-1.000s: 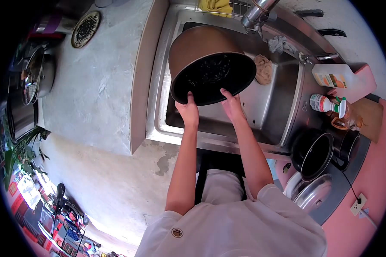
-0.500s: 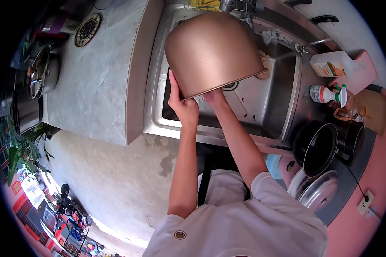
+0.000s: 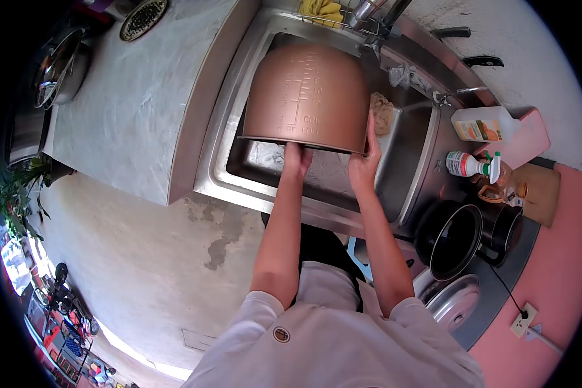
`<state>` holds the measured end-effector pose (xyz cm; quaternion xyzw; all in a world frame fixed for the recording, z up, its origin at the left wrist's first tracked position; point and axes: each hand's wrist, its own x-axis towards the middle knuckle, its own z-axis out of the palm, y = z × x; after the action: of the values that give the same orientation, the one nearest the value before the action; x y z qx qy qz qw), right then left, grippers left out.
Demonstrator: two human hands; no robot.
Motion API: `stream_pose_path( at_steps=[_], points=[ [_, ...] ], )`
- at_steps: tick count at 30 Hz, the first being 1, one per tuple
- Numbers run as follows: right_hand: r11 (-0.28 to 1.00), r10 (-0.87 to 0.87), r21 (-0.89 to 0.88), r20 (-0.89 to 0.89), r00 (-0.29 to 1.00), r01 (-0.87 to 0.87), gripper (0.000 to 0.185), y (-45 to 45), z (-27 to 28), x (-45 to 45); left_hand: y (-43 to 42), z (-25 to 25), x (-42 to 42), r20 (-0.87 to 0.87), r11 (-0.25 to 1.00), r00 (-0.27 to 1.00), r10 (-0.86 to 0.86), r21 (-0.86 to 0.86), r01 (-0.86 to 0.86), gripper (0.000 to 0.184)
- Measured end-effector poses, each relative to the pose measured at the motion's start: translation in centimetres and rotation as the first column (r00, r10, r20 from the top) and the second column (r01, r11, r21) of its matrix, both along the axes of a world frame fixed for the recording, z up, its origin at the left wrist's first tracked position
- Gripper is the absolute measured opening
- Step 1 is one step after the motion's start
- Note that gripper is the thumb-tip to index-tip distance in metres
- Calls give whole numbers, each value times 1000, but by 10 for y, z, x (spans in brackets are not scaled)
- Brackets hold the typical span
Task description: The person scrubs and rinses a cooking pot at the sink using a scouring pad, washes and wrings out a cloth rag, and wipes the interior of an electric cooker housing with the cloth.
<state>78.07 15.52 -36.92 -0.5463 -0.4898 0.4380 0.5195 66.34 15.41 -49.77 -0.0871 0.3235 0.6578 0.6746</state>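
While both hands support it, a copper-coloured cylindrical metal pot (image 3: 307,103) with raised measuring marks on its outer wall is positioned over a rectangular stainless-steel sink (image 3: 215,187). The pot is tilted, its rim toward the person and its rounded base away. Whether the base touches the sink cannot be told.

Left hand (image 3: 295,159): located at the underside of the rim, left of its midpoint. The fingers are mostly hidden by the pot; whether they are spread or pinching the rim cannot be told.

Right hand (image 3: 366,158): located at the right end of the rim. It clasps the pot's edge, with one digit extended upward along the outer wall; the remaining fingers are largely concealed.

A crumpled tan cloth (image 3: 382,115) lies in the sink, just beside the pot on its right. A crumpled grey cloth (image 3: 408,77) is farther back, near the sink's rear edge. Beyond the pot, a yellow cloth (image 3: 321,11) hangs on a wire rack. To the right of the sink stand a translucent plastic jug with an orange-printed label (image 3: 480,125), a white spray bottle with a green-and-white trigger (image 3: 467,164) and a round black pan (image 3: 457,240).
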Motion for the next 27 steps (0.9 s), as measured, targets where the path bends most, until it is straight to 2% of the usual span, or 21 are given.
stream_pose_path(
  at_steps=[1, 2, 3, 5, 11, 12, 14, 15, 18, 22, 24, 27],
  points=[
    [996, 48, 72, 89, 995, -55, 55, -2, 4, 1, 1, 9, 14, -51, 994, 997, 56, -92, -60, 35],
    [984, 85, 139, 182, 980, -111, 58, -3, 9, 3, 0, 13, 22, -46, 991, 995, 91, -91, -95, 35],
    [982, 94, 142, 195, 976, -123, 58, -4, 14, 6, 1, 13, 29, -37, 989, 991, 127, -76, -130, 35],
    [897, 26, 365, 517, 855, -248, 57, -4, 25, 12, -4, 11, 37, -27, 985, 986, 166, -36, -167, 35],
    [816, 42, 476, 520, 853, -330, 51, -5, 10, 43, -30, 2, 20, -58, 987, 986, 155, 39, -153, 36],
    [896, 88, 375, 379, 921, -239, 43, -7, 6, 47, -34, 2, 14, -75, 990, 988, 137, 50, -133, 36],
    [955, 92, 256, 214, 973, -147, 40, -10, 5, 50, -39, 3, -1, -119, 993, 988, 96, 82, -87, 37],
    [999, 42, 35, -15, 999, -41, 41, -8, 6, 50, -37, 5, -9, -142, 993, 986, 83, 100, -69, 37],
    [963, -109, -268, -343, 933, 14, 45, 0, -1, 51, -29, 16, -35, -242, 984, 970, 25, 176, 18, 37],
    [922, -81, -336, -653, 753, -192, 56, -9, -114, 73, -6, 41, -62, -394, 954, 919, -17, 269, 133, 38],
    [805, -239, -532, -696, 677, -262, 58, -12, -124, 62, 4, 59, -67, -461, 935, 887, -9, 310, 171, 38],
    [666, -240, -614, -715, 657, -425, 51, -32, -101, 50, 4, 89, -69, -579, 917, 814, 41, 345, 200, 39]
  ],
)
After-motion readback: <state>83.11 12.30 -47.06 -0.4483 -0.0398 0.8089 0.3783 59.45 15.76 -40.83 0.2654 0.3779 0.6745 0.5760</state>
